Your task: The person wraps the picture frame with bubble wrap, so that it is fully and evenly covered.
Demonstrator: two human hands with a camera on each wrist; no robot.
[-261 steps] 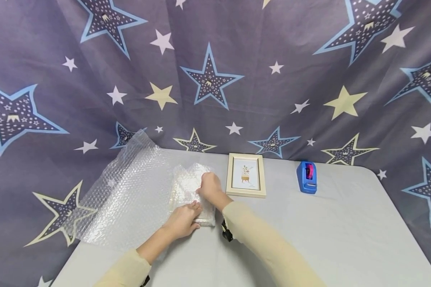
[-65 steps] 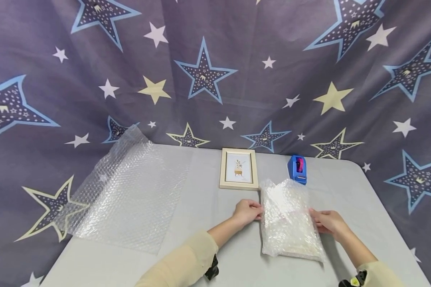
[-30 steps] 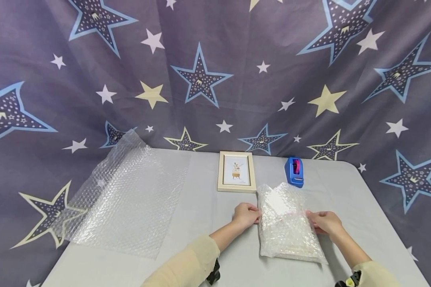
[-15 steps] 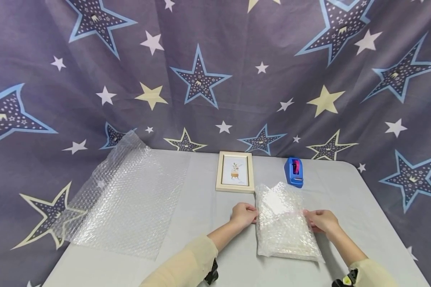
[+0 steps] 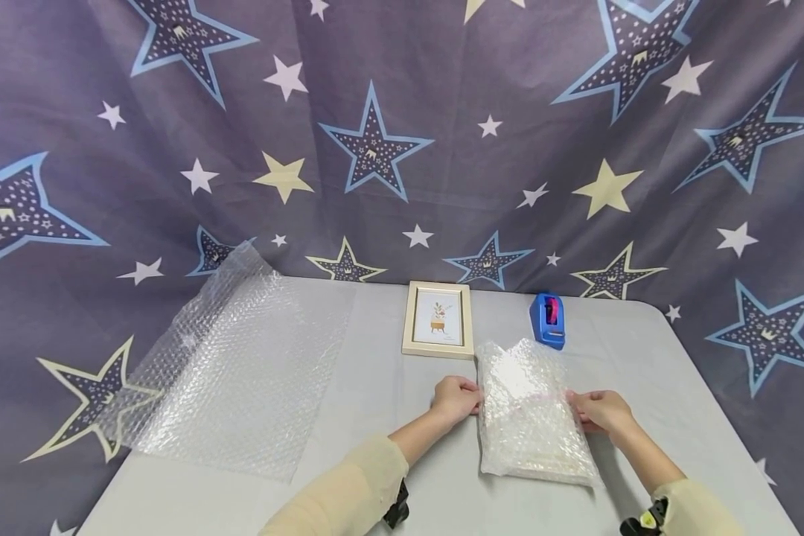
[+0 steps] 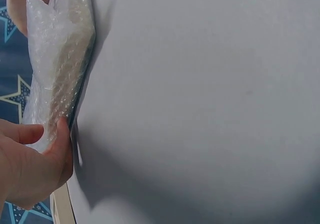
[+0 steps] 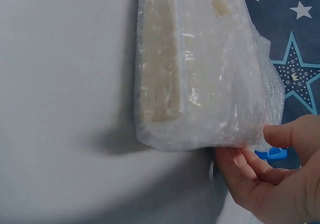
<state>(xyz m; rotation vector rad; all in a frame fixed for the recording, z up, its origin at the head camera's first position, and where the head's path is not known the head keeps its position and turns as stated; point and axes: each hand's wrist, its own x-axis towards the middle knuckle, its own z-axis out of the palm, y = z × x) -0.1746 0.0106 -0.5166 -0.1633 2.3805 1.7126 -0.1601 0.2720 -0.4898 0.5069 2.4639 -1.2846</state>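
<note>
A flat bubble-wrapped picture frame [image 5: 532, 417] lies in front of me, right of the table's middle; its pale gold frame shows through the plastic in the right wrist view. My left hand [image 5: 455, 399] pinches its left edge between thumb and fingers. On the opposite edge my right hand [image 5: 601, 412] grips with the thumb above and the fingers underneath, as the right wrist view shows. A faint pinkish strip crosses the wrap near the right thumb.
An unwrapped gold picture frame [image 5: 438, 318] with a plant print lies just behind the package's left corner. A blue tape dispenser [image 5: 548, 321] stands behind its right corner. A bubble wrap sheet [image 5: 241, 387] spreads over the table's left side, against the star-patterned curtain [image 5: 455, 208].
Since the oldest frame, the wrapped package has moved from left of the gold frame to the right, in front of the tape dispenser. Over the last second almost nothing has shifted.
</note>
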